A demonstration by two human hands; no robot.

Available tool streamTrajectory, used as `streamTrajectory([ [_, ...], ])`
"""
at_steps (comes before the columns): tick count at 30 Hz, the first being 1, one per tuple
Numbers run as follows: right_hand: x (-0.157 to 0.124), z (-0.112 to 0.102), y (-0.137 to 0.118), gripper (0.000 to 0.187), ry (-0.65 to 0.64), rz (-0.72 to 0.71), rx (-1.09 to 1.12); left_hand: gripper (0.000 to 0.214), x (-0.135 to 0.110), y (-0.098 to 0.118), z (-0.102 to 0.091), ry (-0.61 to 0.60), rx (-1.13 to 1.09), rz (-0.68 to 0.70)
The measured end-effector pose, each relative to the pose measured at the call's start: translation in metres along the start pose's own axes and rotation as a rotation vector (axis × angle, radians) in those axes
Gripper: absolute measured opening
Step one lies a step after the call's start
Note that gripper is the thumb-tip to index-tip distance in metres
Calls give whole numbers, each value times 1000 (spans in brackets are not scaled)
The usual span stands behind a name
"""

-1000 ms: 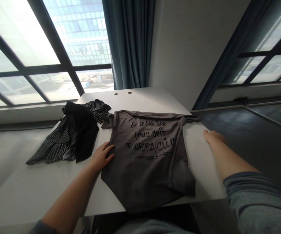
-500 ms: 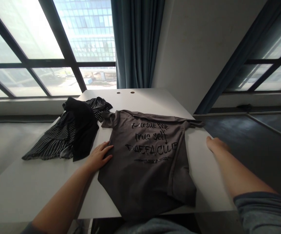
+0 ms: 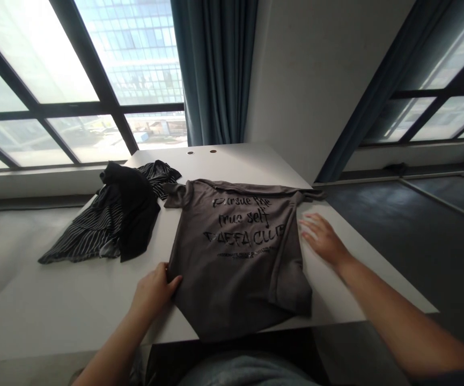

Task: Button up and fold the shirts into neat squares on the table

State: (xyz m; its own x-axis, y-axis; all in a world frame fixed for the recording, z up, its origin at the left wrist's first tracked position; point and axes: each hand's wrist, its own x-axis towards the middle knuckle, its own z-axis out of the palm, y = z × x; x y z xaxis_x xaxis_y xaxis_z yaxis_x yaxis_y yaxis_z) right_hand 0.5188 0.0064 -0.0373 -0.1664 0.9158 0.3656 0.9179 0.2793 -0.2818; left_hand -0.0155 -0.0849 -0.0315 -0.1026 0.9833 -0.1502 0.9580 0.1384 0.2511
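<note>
A grey T-shirt [image 3: 235,257] with black lettering lies spread on the white table [image 3: 63,305], its lower hem hanging over the near edge. My left hand [image 3: 153,289] pinches the shirt's left edge, thumb on top of the cloth. My right hand [image 3: 322,238] lies on the table with fingers stretched out, just right of the shirt's folded right side, holding nothing.
A heap of black and striped clothing [image 3: 115,220] lies at the table's left rear. Large windows [image 3: 54,80] and a blue curtain [image 3: 215,69] stand behind the table. Dark floor [image 3: 417,230] lies to the right past the table edge.
My left hand slid down the shirt's left edge and closed on it. My right hand moved in from the table's right edge toward the shirt.
</note>
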Motion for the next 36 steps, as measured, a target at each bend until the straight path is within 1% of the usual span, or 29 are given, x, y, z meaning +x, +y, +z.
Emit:
streamTrajectory([
  [1, -10, -3, -23, 43, -75, -166, 131, 40, -5, -1, -1, -50, -65, 22],
  [3, -33, -9, -67, 50, -305, -432, 286, 37, -10, -4, -5, -112, -308, 97],
  [4, -44, -12, -84, 55, -399, -521, 307, 40, -12, -6, -8, -113, -464, 128],
  [5, -54, -15, -97, 57, -465, -569, 309, 46, -13, -7, -10, -96, -625, 136],
  [6, -63, -18, -107, 57, -496, -594, 306, 53, -15, -8, -13, -72, -775, 119],
  [7, -71, -20, -113, 54, -500, -595, 296, 59, -17, -10, -14, -61, -905, 90],
  [8, -77, -22, -115, 49, -478, -581, 283, 64, -19, -11, -15, -70, -1011, 64],
  [9, -82, -24, -115, 42, -440, -559, 269, 69, -22, -12, -15, -105, -1093, 51],
  [11, -87, -27, -111, 29, -358, -510, 240, 85, -29, -13, -14, -228, -1169, 64],
  [13, -90, -34, -107, 18, -298, -467, 231, 105, -35, -13, -15, -342, -1119, 72],
  [14, -91, -38, -105, 12, -275, -442, 237, 109, -37, -13, -16, -367, -1060, 58],
  [16, -96, -47, -102, 6, -234, -376, 261, 105, -40, -13, -20, -337, -919, 6],
  [18, -103, -58, -98, 8, -210, -301, 283, 97, -41, -16, -24, -267, -807, -30],
  [20, -113, -66, -91, 8, -231, -229, 278, 93, -42, -22, -27, -224, -710, -40],
  [22, -124, -73, -82, 8, -290, -152, 253, 88, -44, -28, -27, -197, -579, -29],
  [25, -136, -83, -68, 17, -476, -75, 204, 79, -49, -38, -23, -189, -328, 9],
  [27, -136, -90, -59, 10, -612, -62, 156, 77, -52, -43, -21, -188, -180, 20],
  [28, -134, -93, -55, 11, -653, -53, 127, 76, -53, -44, -21, -154, -109, 24],
  [29, -129, -97, -51, 18, -666, -38, 101, 74, -52, -44, -23, -93, -41, 38],
  [30, -122, -99, -48, 24, -654, -25, 81, 72, -49, -43, -26, -15, 18, 64],
  [31, -113, -100, -46, 26, -626, -19, 65, 68, -45, -40, -29, 58, 64, 103],
  [32, -101, -100, -45, 25, -585, -24, 53, 63, -38, -35, -33, 106, 93, 156],
  [34, -72, -91, -48, 23, -496, -84, 44, 51, -18, -20, -41, 121, 110, 279],
  [36, -35, -70, -55, 24, -409, -186, 72, 44, 11, 2, -46, 101, 116, 394],
])
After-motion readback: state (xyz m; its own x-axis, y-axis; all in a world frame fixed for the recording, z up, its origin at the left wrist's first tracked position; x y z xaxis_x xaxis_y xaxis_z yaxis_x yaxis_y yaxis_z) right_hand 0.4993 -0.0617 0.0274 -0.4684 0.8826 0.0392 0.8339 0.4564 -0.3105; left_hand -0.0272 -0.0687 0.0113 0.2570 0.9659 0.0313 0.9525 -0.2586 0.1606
